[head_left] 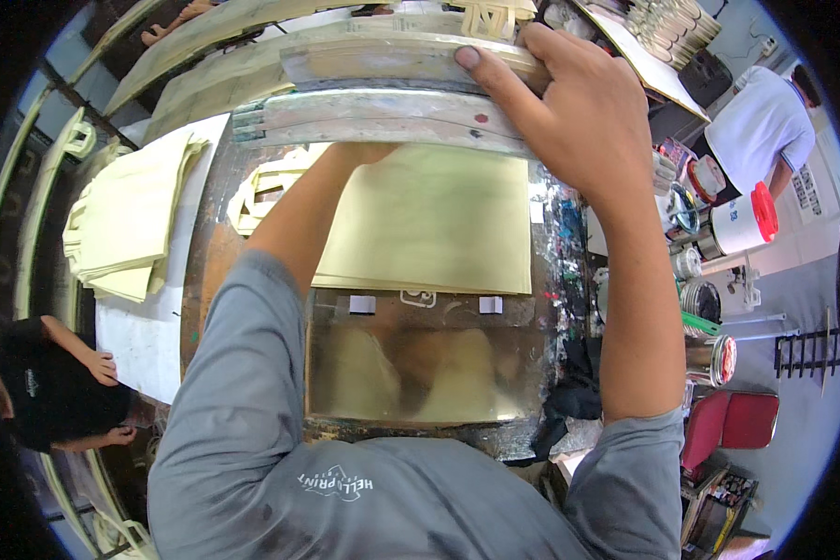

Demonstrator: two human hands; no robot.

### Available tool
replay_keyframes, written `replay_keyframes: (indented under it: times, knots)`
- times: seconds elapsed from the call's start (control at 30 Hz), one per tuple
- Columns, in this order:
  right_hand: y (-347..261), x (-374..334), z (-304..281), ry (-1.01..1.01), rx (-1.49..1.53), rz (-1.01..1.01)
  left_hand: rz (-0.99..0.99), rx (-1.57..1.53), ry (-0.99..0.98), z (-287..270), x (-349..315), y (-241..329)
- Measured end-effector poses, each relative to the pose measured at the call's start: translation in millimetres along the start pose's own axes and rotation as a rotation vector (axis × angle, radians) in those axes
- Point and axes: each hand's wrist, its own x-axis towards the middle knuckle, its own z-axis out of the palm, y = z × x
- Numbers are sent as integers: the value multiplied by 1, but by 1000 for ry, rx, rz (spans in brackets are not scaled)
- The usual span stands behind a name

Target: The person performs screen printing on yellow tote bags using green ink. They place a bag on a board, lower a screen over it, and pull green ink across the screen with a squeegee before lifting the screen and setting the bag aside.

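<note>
My right hand is closed round a long bar that looks like a squeegee, its thumb across the top. Directly below the squeegee runs the near edge of a paint-stained screen frame, raised above the bench, and my right palm rests by its right end. Under that edge reaches my left hand; only the back of it near the wrist shows, and its fingers are hidden. Beneath lies a flat cream cloth bag, its straps out to the left. In front is a shiny board with two small white tabs.
A pile of cream bags lies on a white sheet at left. Tubs and cans crowd the right side, with a red chair below. One person in black stands at left, another in a light shirt at far right.
</note>
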Motion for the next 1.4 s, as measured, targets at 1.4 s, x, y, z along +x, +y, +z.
replay_keyframes:
  times: [1.4]
  knots:
    - [-6, 12, -9, -334, 63, 192, -100, -9, -260, -60, -70, 50]
